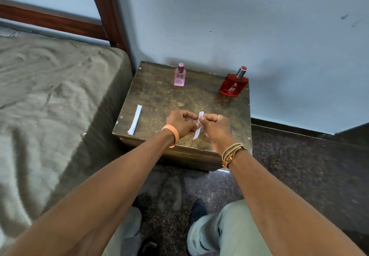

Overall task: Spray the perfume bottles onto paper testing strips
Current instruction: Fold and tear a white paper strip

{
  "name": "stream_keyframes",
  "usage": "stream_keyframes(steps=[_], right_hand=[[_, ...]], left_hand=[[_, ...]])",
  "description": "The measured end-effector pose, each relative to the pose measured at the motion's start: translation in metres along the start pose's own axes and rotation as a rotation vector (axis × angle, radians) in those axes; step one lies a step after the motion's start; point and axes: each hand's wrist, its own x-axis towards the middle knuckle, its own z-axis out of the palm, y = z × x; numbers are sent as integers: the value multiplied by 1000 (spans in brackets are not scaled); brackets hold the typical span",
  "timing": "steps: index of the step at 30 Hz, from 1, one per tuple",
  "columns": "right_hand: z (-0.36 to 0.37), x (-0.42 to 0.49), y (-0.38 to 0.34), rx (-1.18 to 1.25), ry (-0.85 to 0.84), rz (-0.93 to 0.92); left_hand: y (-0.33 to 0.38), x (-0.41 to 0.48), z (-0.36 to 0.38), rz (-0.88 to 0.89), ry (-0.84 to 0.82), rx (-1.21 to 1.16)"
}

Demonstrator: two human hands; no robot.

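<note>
the left hand (179, 122) and right hand (214, 124) both pinch one paper strip (197, 132) over the near part of the surface (159, 95), while a second strip (135, 119) lies flat near its left edge. tugged between two grips, the thin paper may crease or tear (it looks flimsy). the pink bottle (180, 77) and red bottle (234, 84) stand at the far edge, the red one near a corner, where a careless reach could tip it off.
</note>
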Motion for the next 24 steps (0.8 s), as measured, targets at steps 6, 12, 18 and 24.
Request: stream_keyframes(steps=[6,12,18,24], right_hand=[[-29,22,15,-124,58,-49],[-38,40,26,-247,107,-81],[-36,48,27,-247,88,-85],[-30,49,27,-263,62,-83]], left_hand=[[-4,15,39,29,61,146],[-5,27,58,99,109,376],[-10,32,54,133,89,491],[-13,33,50,169,88,548]])
